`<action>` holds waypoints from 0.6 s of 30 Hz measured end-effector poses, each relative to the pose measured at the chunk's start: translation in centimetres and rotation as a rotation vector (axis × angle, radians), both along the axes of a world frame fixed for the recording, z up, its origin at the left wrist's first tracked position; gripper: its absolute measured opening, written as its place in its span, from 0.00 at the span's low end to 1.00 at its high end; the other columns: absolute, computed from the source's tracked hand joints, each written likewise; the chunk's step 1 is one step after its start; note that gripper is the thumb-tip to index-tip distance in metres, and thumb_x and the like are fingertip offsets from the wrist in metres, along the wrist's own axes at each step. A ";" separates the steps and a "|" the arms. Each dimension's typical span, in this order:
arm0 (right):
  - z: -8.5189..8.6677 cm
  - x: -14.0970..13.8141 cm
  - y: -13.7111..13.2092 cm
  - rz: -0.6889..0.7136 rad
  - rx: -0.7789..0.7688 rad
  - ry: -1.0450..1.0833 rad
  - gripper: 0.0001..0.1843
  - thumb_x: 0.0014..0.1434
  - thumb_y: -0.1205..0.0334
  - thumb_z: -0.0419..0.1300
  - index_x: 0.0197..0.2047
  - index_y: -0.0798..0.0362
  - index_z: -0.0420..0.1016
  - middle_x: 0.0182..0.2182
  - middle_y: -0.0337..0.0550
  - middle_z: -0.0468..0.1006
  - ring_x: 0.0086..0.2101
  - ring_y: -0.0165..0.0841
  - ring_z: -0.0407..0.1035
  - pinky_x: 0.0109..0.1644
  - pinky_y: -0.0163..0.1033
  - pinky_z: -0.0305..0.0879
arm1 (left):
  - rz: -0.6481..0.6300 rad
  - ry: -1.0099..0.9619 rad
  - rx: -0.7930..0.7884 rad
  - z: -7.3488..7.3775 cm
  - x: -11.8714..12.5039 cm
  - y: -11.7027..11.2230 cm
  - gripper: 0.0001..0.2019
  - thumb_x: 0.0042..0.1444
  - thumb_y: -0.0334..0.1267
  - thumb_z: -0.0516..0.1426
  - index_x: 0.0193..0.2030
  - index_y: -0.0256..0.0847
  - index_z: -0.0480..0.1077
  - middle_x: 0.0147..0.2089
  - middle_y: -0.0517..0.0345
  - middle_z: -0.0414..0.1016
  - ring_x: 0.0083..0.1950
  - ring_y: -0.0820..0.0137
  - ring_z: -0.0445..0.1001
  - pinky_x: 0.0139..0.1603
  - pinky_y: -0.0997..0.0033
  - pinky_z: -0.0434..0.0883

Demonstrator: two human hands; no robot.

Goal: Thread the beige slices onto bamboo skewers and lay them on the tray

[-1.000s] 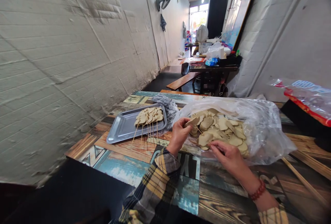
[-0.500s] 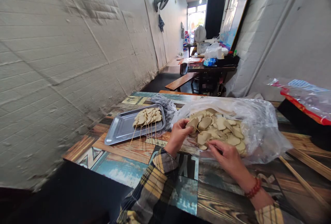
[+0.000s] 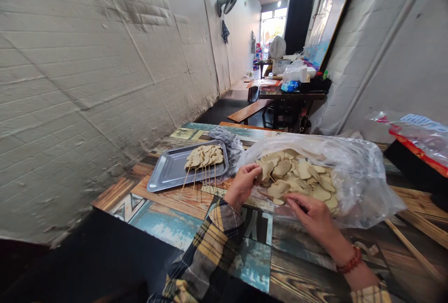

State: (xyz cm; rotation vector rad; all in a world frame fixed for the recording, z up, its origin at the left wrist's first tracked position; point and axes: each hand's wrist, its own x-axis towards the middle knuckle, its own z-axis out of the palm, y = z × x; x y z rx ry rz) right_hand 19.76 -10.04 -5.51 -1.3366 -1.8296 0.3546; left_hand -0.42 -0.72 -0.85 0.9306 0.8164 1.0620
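My left hand [image 3: 242, 184] pinches a thin, beige, rounded slice [image 3: 266, 171] between thumb and fingers. A thin wooden skewer [image 3: 272, 179] shows between that slice and other beige slices [image 3: 279, 189] threaded lower on it. My right hand [image 3: 311, 216] grips the skewer's lower end, which the fingers mostly cover. Whether the skewer tip goes through the left hand's slice, I cannot tell. Just behind both hands, a heap of similar slices [image 3: 304, 172] lies in an opened clear plastic bag [image 3: 367, 186].
Left of the bag, a metal tray [image 3: 164, 174] carries several skewers of slices [image 3: 205, 156], sticks overhanging its near edge. A crumpled grey plastic bag [image 3: 229, 142] touches the tray. Long wooden sticks [image 3: 416, 249] lie at right, near a black container [image 3: 409, 163] with red-edged packaging.
The view has shifted slightly, so the scene sits a little further right. Both hands keep their hold on the slice and the skewer, nearly unmoved over the bag.
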 end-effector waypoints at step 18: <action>0.0 0.3 0.0 -0.022 0.073 -0.033 0.18 0.68 0.55 0.54 0.43 0.51 0.85 0.40 0.48 0.87 0.39 0.44 0.83 0.44 0.48 0.81 | -0.013 -0.063 -0.065 0.4 -0.2 -0.4 0.22 0.34 0.47 0.74 0.29 0.35 0.74 0.28 0.61 0.70 0.28 0.77 0.65 0.29 0.75 0.60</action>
